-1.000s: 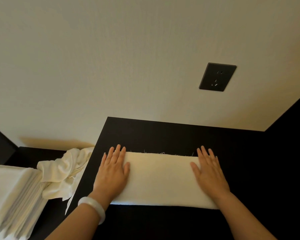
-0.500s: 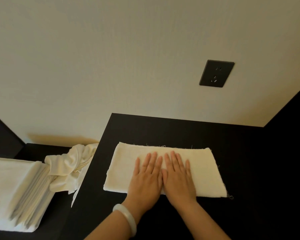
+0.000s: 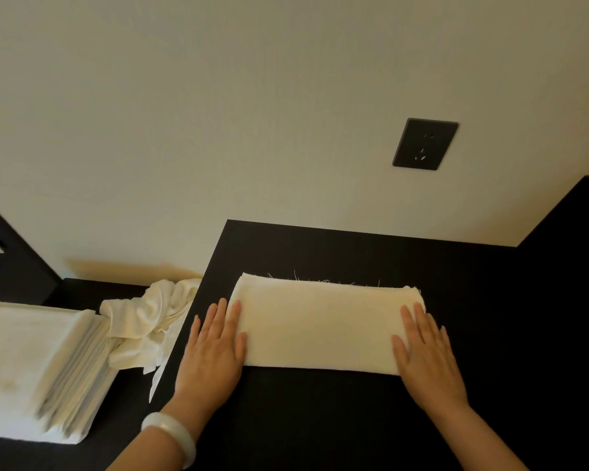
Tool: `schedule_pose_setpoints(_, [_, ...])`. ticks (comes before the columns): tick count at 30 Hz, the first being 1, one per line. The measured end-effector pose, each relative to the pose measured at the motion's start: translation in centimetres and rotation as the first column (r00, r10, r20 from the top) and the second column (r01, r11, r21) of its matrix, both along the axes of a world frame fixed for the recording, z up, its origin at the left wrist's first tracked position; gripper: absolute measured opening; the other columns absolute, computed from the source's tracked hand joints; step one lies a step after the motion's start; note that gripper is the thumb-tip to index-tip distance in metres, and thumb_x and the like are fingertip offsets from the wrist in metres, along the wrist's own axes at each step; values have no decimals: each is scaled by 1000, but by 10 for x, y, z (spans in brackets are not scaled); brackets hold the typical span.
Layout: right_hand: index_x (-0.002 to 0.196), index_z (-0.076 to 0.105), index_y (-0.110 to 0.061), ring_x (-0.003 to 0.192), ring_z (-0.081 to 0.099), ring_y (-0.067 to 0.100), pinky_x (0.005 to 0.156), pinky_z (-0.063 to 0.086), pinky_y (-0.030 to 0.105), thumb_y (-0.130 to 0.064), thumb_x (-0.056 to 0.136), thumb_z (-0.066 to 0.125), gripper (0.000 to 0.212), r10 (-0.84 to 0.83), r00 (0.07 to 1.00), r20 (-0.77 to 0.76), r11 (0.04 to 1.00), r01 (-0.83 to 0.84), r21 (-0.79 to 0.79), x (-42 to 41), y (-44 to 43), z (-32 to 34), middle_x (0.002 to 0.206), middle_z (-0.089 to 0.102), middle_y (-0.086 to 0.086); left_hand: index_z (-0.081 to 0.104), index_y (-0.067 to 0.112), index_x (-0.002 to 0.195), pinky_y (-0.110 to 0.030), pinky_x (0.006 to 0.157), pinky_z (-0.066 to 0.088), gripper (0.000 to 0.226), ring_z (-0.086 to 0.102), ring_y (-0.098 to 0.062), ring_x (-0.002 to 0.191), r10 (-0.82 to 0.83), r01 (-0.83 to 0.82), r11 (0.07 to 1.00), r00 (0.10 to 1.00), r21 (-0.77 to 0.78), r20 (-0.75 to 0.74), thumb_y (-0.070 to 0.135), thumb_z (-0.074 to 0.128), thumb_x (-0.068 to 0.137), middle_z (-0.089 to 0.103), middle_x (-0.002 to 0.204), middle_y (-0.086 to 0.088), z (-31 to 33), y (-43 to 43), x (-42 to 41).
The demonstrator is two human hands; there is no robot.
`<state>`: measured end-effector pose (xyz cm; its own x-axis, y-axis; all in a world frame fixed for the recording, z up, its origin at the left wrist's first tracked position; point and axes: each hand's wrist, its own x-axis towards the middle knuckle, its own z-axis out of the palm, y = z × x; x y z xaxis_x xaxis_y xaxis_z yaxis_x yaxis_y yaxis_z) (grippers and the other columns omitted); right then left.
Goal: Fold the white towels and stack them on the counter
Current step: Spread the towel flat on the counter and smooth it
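A folded white towel (image 3: 320, 326) lies flat on the black counter (image 3: 320, 419), its frayed edge toward the wall. My left hand (image 3: 215, 348), with a white bangle at the wrist, lies flat with straight fingers at the towel's left end, thumb and forefinger touching the cloth. My right hand (image 3: 425, 355) presses flat on the towel's right end. On a lower surface to the left stands a stack of folded white towels (image 3: 38, 365). A crumpled unfolded white towel (image 3: 147, 324) lies between that stack and the counter's left edge.
A cream wall rises right behind the counter, with a black wall socket (image 3: 425, 143) above the towel. A dark panel (image 3: 565, 226) borders the counter on the right. Another dark frame (image 3: 4, 260) stands at the far left.
Both hands were together at the towel's middle half a second ago; they have slid apart to its left and right ends. The towel lies in the same spot.
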<state>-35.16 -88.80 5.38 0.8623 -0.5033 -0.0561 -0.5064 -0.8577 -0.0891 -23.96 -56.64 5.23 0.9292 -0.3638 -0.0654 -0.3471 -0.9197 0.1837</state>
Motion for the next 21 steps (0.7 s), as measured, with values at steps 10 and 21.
schedule_pose_setpoints(10, [150,35,-16,136,38,30,110,38,47,-33,97,57,60,-389,918,76,896,357,263,18,-18,37,150,37,11,28,12,151,-42,113,35,63,38,-28,138,259,-325,912,929,-249,-266,31,55,97,39,150,-10,41,-12,27])
schedule_pose_setpoints(21, [135,46,-9,93,59,32,83,53,49,-28,88,71,56,-680,706,-199,183,426,886,33,-27,66,106,57,14,45,3,134,-38,76,50,43,55,-26,90,308,-801,446,556,-399,-772,21,59,98,56,111,-12,73,-23,41])
